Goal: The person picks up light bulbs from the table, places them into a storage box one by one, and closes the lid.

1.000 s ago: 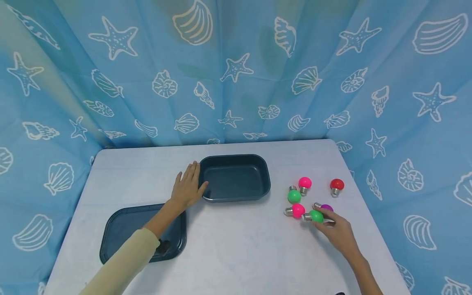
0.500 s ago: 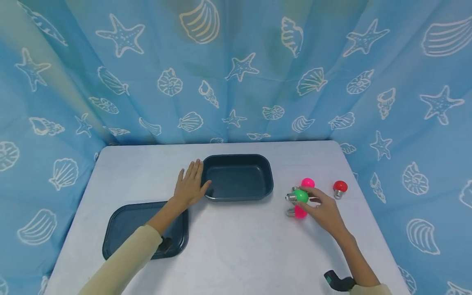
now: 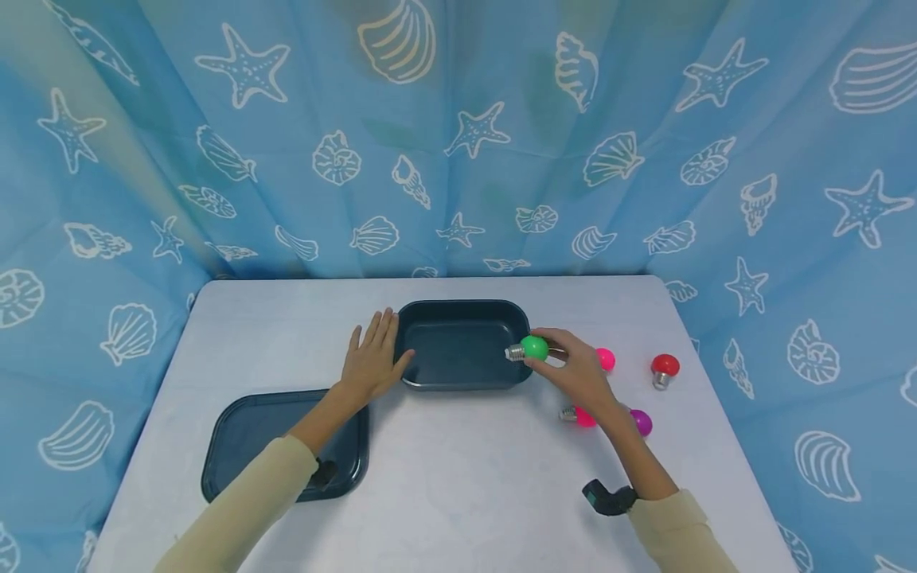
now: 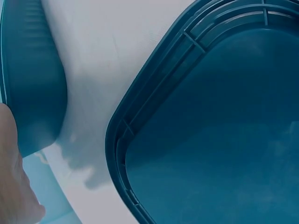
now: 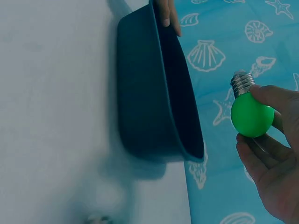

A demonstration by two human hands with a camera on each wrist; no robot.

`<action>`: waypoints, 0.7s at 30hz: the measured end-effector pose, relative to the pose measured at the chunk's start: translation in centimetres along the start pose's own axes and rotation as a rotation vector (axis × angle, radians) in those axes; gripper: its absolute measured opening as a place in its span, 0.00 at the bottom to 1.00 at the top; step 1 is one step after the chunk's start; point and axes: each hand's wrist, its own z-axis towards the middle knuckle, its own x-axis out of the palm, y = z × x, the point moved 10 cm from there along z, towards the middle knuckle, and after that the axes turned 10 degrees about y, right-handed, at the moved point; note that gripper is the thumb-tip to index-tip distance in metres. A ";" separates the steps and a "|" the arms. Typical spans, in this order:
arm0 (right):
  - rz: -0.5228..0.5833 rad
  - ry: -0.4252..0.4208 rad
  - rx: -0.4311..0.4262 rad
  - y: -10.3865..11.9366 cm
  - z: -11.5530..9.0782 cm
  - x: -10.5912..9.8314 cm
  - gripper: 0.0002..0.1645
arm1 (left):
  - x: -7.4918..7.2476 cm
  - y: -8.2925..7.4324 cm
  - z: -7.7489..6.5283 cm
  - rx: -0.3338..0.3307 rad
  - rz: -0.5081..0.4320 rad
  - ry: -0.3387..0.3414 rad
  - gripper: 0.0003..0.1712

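My right hand (image 3: 573, 370) pinches a green light bulb (image 5: 252, 114) by its round part, the silver screw base pointing left in the head view. It holds the bulb over the right end of a dark blue rectangular tub (image 3: 462, 350). My left hand (image 3: 371, 356) lies with straight fingers against the tub's left side, the thumb over the rim. In the left wrist view only part of that hand shows, beside the tub's wall (image 4: 35, 79). To the right on the table are pink bulbs (image 3: 606, 360), a purple bulb (image 3: 641, 422) and a red bulb (image 3: 665, 366), some partly behind my right arm.
A dark blue ribbed lid (image 3: 247, 446) lies on the front left of the white table (image 3: 458, 485), partly under my left forearm. A blue curtain (image 3: 430, 143) with shell and starfish prints hangs behind and at both sides.
My right hand has carried the green bulb from among the bulbs on the right, leftward and back to the tub. My left hand stays at the tub's side.
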 end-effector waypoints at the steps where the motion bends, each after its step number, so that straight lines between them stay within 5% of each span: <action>1: 0.003 -0.003 -0.009 0.1 0.4 0.1 0.29 | 0.0 -0.1 0.0 0.003 -0.001 -0.001 0.45; 21: -0.114 0.101 0.016 0.8 7.9 4.7 0.28 | 0.0 -0.2 -0.1 0.017 -0.043 0.005 0.46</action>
